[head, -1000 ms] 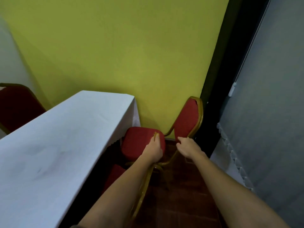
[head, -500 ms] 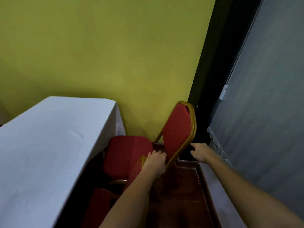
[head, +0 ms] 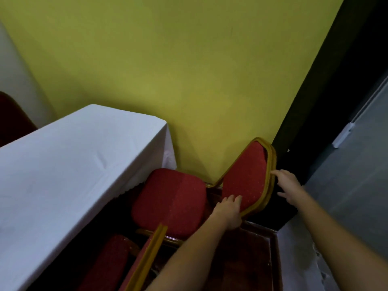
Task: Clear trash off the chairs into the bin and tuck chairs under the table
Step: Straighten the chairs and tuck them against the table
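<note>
**Both hands on the end chair's backrest**

The red chair [head: 245, 181] with a gold frame stands at 5 o'clock from the table's far corner, its seat [head: 170, 200] partly under the hanging cloth and its backrest close to the yellow wall [head: 189, 80]. The left hand [head: 227, 213] lies on the backrest's lower front edge, fingers together and curled over the padding. The right hand [head: 287, 185] sits at 3 o'clock of the backrest, fingers spread, the forefinger touching the gold rim; whether the others grip the back cannot be told. A second chair [head: 147, 255] stands at 7 o'clock of the first, its backrest top pointing toward the first seat. The table [head: 63, 164] wears a plain white cloth. A third red chair [head: 12, 120] shows at the far left. No writing or labels are readable anywhere.
</note>
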